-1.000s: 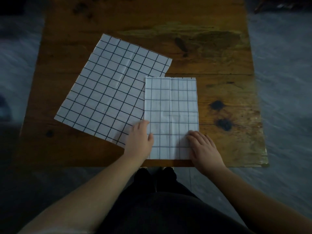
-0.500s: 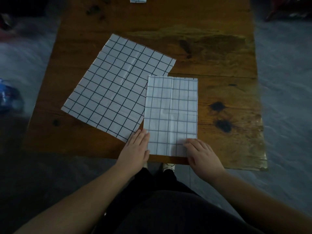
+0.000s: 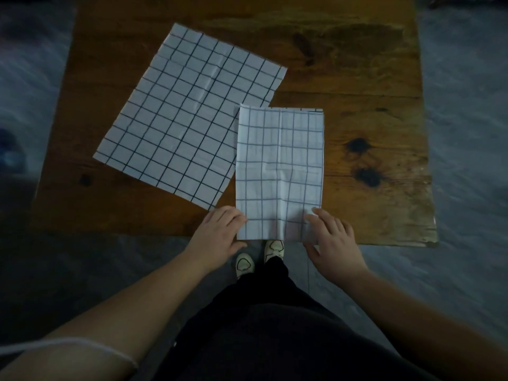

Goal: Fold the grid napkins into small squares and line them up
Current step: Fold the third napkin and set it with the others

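Note:
A white napkin with a black grid, folded into a tall rectangle (image 3: 279,171), lies at the near edge of the wooden table (image 3: 371,78). My left hand (image 3: 218,233) pinches its near left corner. My right hand (image 3: 330,237) holds its near right corner, which is slightly lifted. A second grid napkin (image 3: 187,114), unfolded and turned at an angle, lies flat to the left and farther back; the folded one overlaps its right corner.
The table's near edge runs just past my hands, with grey floor and my two shoes (image 3: 259,255) below it. Dark knots (image 3: 362,160) mark the wood to the right of the folded napkin.
The view has shifted back, so the table sits higher in frame and my shoes show. Both hands have slid to the napkin's near corners, and the right corner has lifted.

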`<action>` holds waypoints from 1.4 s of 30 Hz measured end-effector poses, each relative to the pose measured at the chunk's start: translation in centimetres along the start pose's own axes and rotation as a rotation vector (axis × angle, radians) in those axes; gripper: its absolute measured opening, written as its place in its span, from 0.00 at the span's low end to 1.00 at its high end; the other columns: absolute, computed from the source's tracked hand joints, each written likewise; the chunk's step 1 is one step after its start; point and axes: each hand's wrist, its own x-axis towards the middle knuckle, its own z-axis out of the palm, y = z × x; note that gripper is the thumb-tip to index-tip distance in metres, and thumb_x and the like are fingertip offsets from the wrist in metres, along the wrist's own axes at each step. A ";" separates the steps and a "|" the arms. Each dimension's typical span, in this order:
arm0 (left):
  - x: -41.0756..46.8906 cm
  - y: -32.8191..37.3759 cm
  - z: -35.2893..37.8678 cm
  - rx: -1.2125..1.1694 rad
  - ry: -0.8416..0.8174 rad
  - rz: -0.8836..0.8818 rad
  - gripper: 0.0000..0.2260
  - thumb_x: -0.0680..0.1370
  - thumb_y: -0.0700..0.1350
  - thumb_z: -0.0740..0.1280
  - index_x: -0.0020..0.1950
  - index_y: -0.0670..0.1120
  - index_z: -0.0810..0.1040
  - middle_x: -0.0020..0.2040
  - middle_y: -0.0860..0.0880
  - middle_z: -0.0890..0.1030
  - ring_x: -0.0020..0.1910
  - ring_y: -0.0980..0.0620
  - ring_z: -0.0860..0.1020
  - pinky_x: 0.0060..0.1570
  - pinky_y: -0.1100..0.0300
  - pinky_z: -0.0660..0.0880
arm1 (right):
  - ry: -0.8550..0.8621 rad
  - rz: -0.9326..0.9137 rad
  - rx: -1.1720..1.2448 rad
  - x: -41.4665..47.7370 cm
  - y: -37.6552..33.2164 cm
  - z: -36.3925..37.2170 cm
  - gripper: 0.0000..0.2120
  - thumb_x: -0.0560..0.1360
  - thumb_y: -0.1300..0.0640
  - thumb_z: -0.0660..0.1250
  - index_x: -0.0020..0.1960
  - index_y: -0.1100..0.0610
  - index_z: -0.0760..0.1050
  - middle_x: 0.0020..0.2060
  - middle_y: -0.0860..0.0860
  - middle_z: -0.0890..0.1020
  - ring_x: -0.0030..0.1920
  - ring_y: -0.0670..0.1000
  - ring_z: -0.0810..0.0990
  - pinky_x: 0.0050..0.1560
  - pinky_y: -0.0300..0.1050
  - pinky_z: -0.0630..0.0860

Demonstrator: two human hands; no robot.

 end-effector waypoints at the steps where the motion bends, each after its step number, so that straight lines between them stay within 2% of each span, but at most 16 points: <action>1: -0.3 -0.2 0.3 0.005 0.009 0.015 0.23 0.75 0.53 0.72 0.68 0.48 0.74 0.65 0.51 0.73 0.68 0.50 0.68 0.70 0.50 0.66 | 0.003 -0.009 -0.024 -0.3 -0.1 0.2 0.32 0.73 0.53 0.74 0.73 0.54 0.67 0.73 0.53 0.71 0.69 0.55 0.70 0.68 0.60 0.66; 3: -0.9 -0.3 0.6 0.011 0.055 0.032 0.20 0.74 0.46 0.74 0.64 0.48 0.75 0.62 0.51 0.75 0.65 0.50 0.70 0.68 0.50 0.69 | -0.007 -0.016 -0.078 -0.9 -0.2 0.4 0.33 0.71 0.52 0.75 0.73 0.52 0.67 0.71 0.51 0.72 0.67 0.56 0.73 0.67 0.61 0.68; 5: -1.2 -0.4 0.8 -0.001 0.085 0.038 0.18 0.73 0.43 0.73 0.63 0.49 0.76 0.61 0.51 0.75 0.64 0.50 0.71 0.68 0.49 0.70 | -0.033 -0.022 -0.120 -1.3 0.0 0.6 0.34 0.70 0.50 0.76 0.73 0.52 0.67 0.71 0.50 0.71 0.67 0.56 0.72 0.68 0.60 0.66; 9: -1.4 -0.8 0.7 -0.029 0.089 0.059 0.17 0.77 0.46 0.67 0.66 0.49 0.74 0.64 0.51 0.74 0.67 0.50 0.70 0.70 0.49 0.68 | -0.035 -0.042 -0.163 -1.3 0.1 1.0 0.30 0.70 0.52 0.74 0.71 0.51 0.70 0.70 0.49 0.71 0.71 0.56 0.69 0.69 0.59 0.63; 14: -1.5 -1.2 0.5 -0.036 0.160 0.073 0.10 0.79 0.46 0.67 0.59 0.49 0.82 0.58 0.52 0.80 0.63 0.50 0.73 0.63 0.50 0.73 | 0.080 -0.058 -0.162 -0.4 0.0 0.8 0.19 0.71 0.58 0.74 0.61 0.52 0.77 0.61 0.50 0.78 0.63 0.56 0.74 0.64 0.60 0.66; 19: -1.8 -1.1 -0.6 -0.185 0.224 0.015 0.15 0.82 0.50 0.58 0.61 0.49 0.82 0.57 0.53 0.83 0.61 0.53 0.76 0.64 0.55 0.71 | 0.114 -0.065 -0.142 -0.7 -0.4 -0.2 0.17 0.70 0.60 0.72 0.58 0.52 0.79 0.56 0.49 0.80 0.60 0.55 0.77 0.63 0.58 0.67; 22: -1.8 -1.0 -1.9 -0.262 0.231 0.010 0.15 0.82 0.49 0.59 0.62 0.48 0.82 0.58 0.52 0.83 0.60 0.53 0.78 0.64 0.52 0.74 | 0.160 -0.043 -0.135 -0.5 -0.7 -1.3 0.11 0.74 0.58 0.66 0.56 0.51 0.79 0.51 0.48 0.82 0.55 0.55 0.78 0.61 0.57 0.67; 25: -1.3 -0.9 -3.5 -0.312 0.265 0.010 0.15 0.82 0.50 0.58 0.61 0.47 0.82 0.56 0.52 0.84 0.58 0.54 0.79 0.63 0.54 0.75 | 0.218 -0.023 -0.104 0.3 -1.2 -2.8 0.12 0.77 0.54 0.59 0.54 0.51 0.80 0.47 0.48 0.82 0.52 0.54 0.78 0.59 0.56 0.67; 33: 4.6 -1.2 -9.6 -0.347 0.414 -0.071 0.12 0.83 0.47 0.61 0.60 0.45 0.80 0.51 0.50 0.82 0.51 0.55 0.78 0.54 0.59 0.75 | 0.382 -0.021 -0.012 6.2 -1.1 -9.3 0.06 0.79 0.58 0.63 0.53 0.54 0.78 0.47 0.50 0.81 0.49 0.53 0.76 0.48 0.49 0.71; 37: 9.2 -1.4 -12.1 -0.437 0.427 -0.154 0.09 0.84 0.47 0.61 0.58 0.48 0.79 0.46 0.55 0.79 0.42 0.59 0.76 0.43 0.65 0.73 | 0.340 0.033 0.058 10.9 0.5 -11.8 0.06 0.80 0.60 0.65 0.55 0.56 0.79 0.48 0.51 0.81 0.49 0.55 0.78 0.46 0.49 0.74; 40: 12.9 -2.0 -12.9 -0.448 0.404 -0.255 0.07 0.85 0.50 0.59 0.54 0.52 0.77 0.41 0.56 0.77 0.38 0.58 0.75 0.35 0.60 0.73 | 0.266 0.091 0.086 14.6 1.3 -12.7 0.08 0.82 0.57 0.63 0.57 0.55 0.79 0.50 0.51 0.82 0.51 0.54 0.78 0.47 0.47 0.74; 42: 15.2 -2.5 -13.0 -0.417 0.383 -0.325 0.08 0.85 0.51 0.58 0.51 0.53 0.75 0.39 0.55 0.77 0.36 0.57 0.75 0.33 0.57 0.74 | 0.228 0.116 0.112 16.9 1.9 -12.7 0.08 0.82 0.55 0.62 0.57 0.54 0.78 0.51 0.50 0.82 0.52 0.54 0.78 0.48 0.49 0.76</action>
